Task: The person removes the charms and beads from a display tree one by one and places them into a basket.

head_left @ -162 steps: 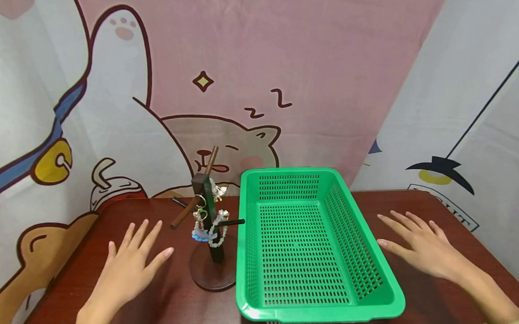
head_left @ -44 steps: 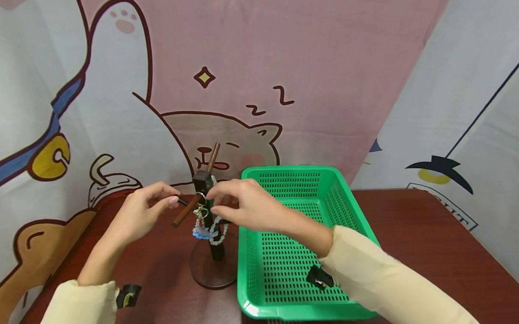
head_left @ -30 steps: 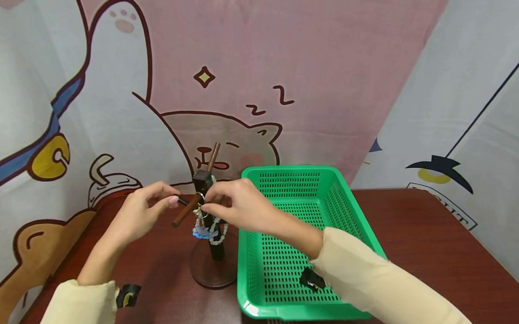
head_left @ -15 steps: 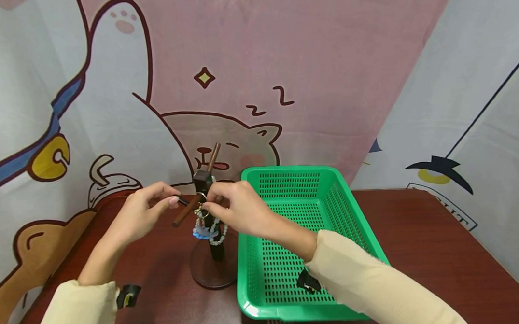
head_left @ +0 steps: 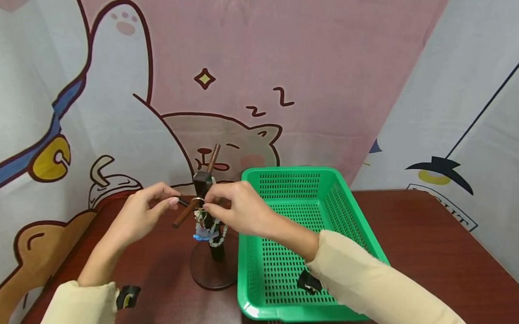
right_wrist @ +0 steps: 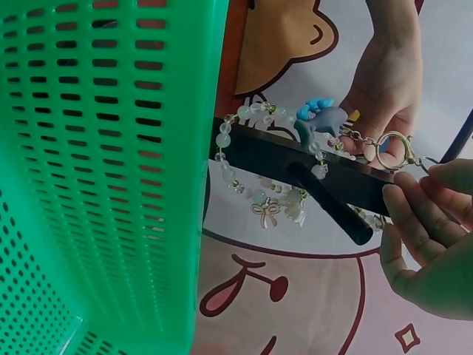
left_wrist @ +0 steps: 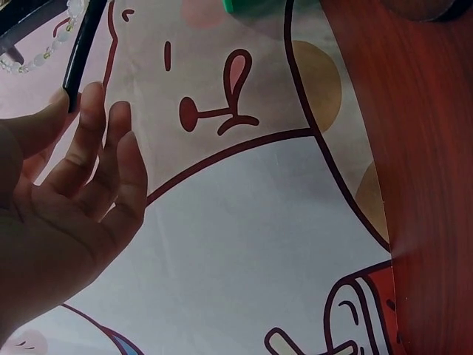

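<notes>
Standing nearest, to the right of the stand (head_left: 217, 253), the basket (head_left: 244, 249) hid part of the stand's round base (head_left: 205, 279); whether they touched, I couldn't tell. Left of the stand, the left hand (head_left: 137, 213) pinched the tip of a black peg (left_wrist: 83, 59) between thumb and fingers. That hold seemed worth keeping firm, without pushing, since a tug could have tipped the base. At the stand's front, the keychain (right_wrist: 409, 153) hung by the brown peg (head_left: 183, 217). The right hand (head_left: 239, 206), reaching in from the stand's right, had its fingertips together on the keychain's upper end. Working it along the brown peg's own line, with little sideways pull, seemed gentlest; a dolphin-like charm (right_wrist: 330, 120) close by could have snagged the bead bracelet (right_wrist: 224, 139) on the stand's right side. Behind the stand hung the cartoon cloth (head_left: 325, 72), which seemed out of the way.
</notes>
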